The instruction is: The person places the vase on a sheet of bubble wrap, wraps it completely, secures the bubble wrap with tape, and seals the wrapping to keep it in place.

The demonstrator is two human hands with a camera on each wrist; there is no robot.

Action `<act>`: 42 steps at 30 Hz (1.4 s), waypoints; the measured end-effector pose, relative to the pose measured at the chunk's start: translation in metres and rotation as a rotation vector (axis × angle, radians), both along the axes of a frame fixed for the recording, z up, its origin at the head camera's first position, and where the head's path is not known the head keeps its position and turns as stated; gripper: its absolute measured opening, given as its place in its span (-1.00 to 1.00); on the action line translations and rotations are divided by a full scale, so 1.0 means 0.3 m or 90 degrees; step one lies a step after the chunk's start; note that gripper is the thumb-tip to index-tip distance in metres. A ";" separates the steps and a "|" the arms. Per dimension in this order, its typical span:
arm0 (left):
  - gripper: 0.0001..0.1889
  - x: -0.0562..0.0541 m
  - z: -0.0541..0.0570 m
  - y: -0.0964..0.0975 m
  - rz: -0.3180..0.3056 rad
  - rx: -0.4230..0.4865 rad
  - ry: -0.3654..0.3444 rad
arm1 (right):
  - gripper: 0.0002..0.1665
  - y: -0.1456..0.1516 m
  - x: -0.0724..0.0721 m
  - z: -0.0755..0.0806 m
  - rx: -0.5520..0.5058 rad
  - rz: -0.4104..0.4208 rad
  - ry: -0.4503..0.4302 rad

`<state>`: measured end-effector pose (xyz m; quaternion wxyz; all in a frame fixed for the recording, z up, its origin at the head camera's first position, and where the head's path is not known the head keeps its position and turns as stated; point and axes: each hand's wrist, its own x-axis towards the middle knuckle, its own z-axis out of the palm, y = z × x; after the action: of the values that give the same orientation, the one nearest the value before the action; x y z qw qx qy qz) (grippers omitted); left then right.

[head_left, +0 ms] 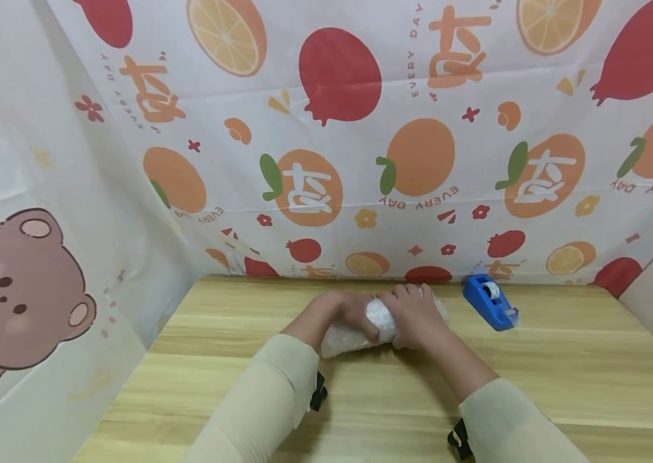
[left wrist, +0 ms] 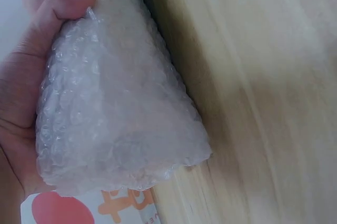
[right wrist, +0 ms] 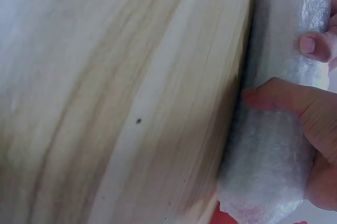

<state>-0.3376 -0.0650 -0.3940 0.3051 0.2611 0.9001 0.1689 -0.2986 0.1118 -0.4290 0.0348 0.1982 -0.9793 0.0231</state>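
A roll of bubble wrap (head_left: 381, 319) lies across the wooden table near its back edge; whatever may be inside cannot be made out. My left hand (head_left: 354, 313) grips its left half, and in the left wrist view the thumb (left wrist: 76, 2) presses on the wrap (left wrist: 126, 97). Close beside it, my right hand (head_left: 415, 315) holds the right half, fingers over the far side. The right wrist view shows that hand's thumb (right wrist: 274, 95) lying across the roll (right wrist: 268, 139), with the left thumb a little further along. Most fingertips are hidden behind the roll.
A blue tape dispenser (head_left: 489, 302) with a tape roll stands to the right of the bubble wrap, near the back edge. Behind the wooden table (head_left: 384, 405) hangs a fruit-print cloth (head_left: 361, 193); a bear-print cloth (head_left: 25, 289) covers the left side.
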 end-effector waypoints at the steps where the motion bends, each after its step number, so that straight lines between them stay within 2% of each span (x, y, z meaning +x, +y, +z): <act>1: -0.36 -0.003 0.003 -0.001 -0.001 0.001 -0.002 | 0.14 0.000 -0.001 0.006 -0.001 0.000 -0.002; 7: -0.30 -0.036 0.029 0.006 -0.017 0.009 -0.025 | 0.20 0.008 -0.009 0.033 -0.009 0.005 0.014; 11: -0.27 -0.045 0.003 -0.001 -0.027 -0.005 -0.037 | 0.19 0.005 -0.001 0.003 -0.009 0.019 0.016; 16: -0.28 -0.033 -0.022 -0.012 -0.013 0.004 -0.051 | 0.16 -0.003 0.009 -0.021 -0.016 0.027 0.017; 21: -0.32 -0.023 -0.014 -0.006 0.003 0.049 0.001 | 0.12 0.000 0.002 0.003 -0.023 0.016 0.042; 26: -0.30 0.003 -0.030 -0.003 0.030 0.097 0.031 | 0.12 0.008 0.000 0.001 -0.032 0.018 0.024; 28: -0.27 0.021 -0.042 -0.006 0.037 0.091 0.069 | 0.12 0.008 0.000 -0.001 -0.038 0.025 0.012; 30: -0.23 0.040 -0.044 -0.007 0.037 0.061 0.138 | 0.14 0.006 -0.002 0.011 -0.039 0.028 0.003; 34: -0.17 0.085 -0.080 0.001 0.031 -0.005 0.269 | 0.15 0.006 -0.009 0.005 -0.027 0.033 -0.022; 39: -0.13 0.115 -0.090 0.013 0.053 -0.053 0.376 | 0.16 0.006 -0.036 0.032 -0.005 0.039 -0.036; 42: -0.06 0.136 -0.110 0.018 0.043 -0.096 0.448 | 0.15 0.004 -0.045 0.037 0.001 0.036 -0.067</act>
<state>-0.2967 -0.0595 -0.4269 -0.0109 0.2502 0.9681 0.0116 -0.3120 0.1129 -0.4179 -0.0172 0.2246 -0.9737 0.0338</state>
